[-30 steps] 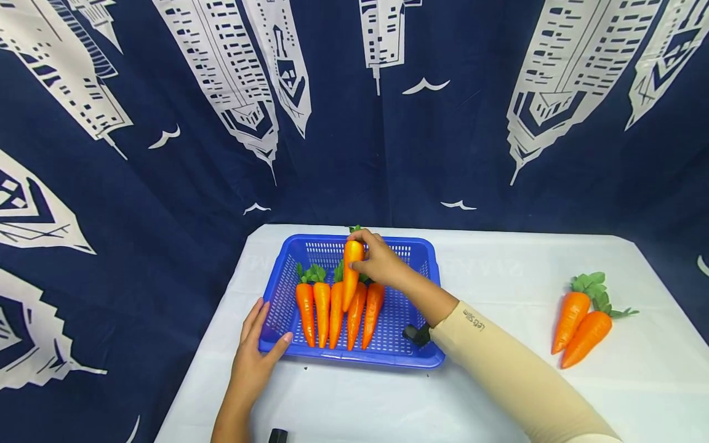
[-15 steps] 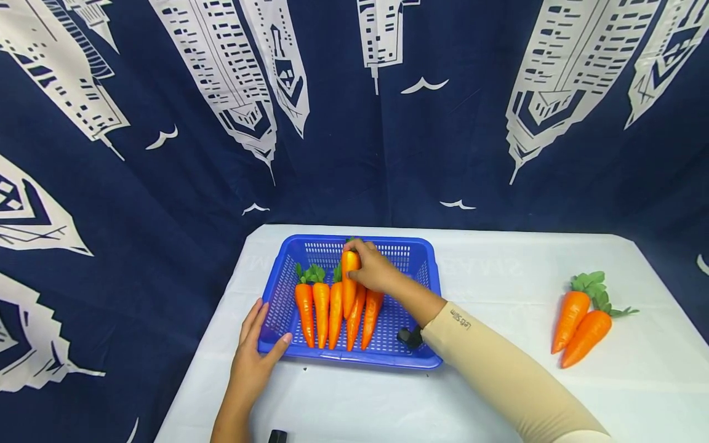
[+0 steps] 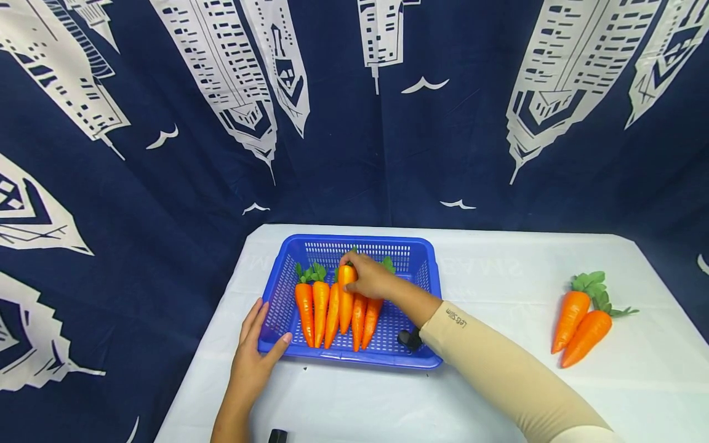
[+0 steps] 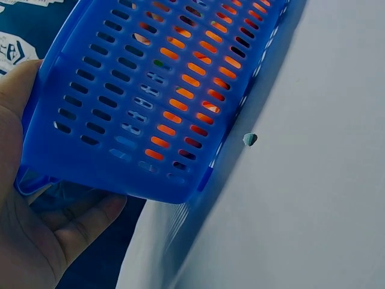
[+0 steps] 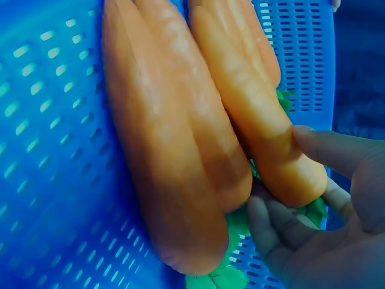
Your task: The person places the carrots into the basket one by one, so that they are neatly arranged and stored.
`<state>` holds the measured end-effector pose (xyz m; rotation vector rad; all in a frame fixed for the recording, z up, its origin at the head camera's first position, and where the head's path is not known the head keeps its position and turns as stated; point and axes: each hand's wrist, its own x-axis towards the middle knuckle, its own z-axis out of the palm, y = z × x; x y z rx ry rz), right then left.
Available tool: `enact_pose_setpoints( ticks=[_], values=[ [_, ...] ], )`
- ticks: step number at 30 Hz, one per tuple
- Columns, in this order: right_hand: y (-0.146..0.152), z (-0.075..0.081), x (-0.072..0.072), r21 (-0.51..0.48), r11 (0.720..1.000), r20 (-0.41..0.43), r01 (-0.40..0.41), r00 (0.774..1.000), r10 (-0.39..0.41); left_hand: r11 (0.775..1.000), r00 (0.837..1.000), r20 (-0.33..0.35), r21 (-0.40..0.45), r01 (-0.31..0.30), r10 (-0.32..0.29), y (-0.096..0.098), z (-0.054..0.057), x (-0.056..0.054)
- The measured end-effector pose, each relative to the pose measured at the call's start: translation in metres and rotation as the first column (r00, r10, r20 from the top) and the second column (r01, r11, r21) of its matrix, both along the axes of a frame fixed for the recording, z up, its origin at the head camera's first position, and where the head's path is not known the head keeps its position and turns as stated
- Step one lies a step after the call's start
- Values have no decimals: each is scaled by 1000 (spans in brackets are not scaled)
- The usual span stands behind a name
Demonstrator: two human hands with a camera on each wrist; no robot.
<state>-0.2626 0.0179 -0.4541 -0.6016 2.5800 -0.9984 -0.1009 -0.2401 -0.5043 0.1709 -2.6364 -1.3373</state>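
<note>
With its thumb and fingers, my right hand (image 3: 372,278) grips the upper end of an orange carrot (image 3: 346,311) inside a blue plastic basket (image 3: 354,358). That carrot lies over the middle of a row of several carrots (image 3: 305,314), tips towards me. In the right wrist view, the thumb presses one side of the held carrot (image 5: 274,144), and the other fingers are on its far side. My left hand (image 3: 250,363) holds the basket's near left corner, thumb at the front and fingers along the left wall. The held carrot's leaves are mostly hidden by my hand.
Two more carrots (image 3: 586,338) with green leaves lie on the white table (image 3: 487,271) to the right of the basket. A black device (image 3: 410,338) shows by my right wrist. Behind the table hangs a dark blue patterned cloth (image 3: 343,172).
My right hand has lowered the carrot towards me into the row, slightly left. Neighbouring carrots have shifted a little. My left hand stays at the basket corner.
</note>
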Motion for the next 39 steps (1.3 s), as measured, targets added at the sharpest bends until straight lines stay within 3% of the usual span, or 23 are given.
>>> enact_pose_setpoints(
  ticks=[11, 23, 39],
  values=[
    [5, -4, 1, 69, 997, -10, -34, 999, 35, 1000, 1000, 19, 4, 0, 0, 0, 2, 0],
    [10, -8, 1, 157, 984, 62, -83, 995, 74, 1000, 1000, 16, 4, 3, -3, 0, 2, 0],
    [15, -15, 0, 182, 977, 54, -108, 994, 100, 1000, 1000, 20, 2, 6, -6, -1, 1, 0]
  ],
)
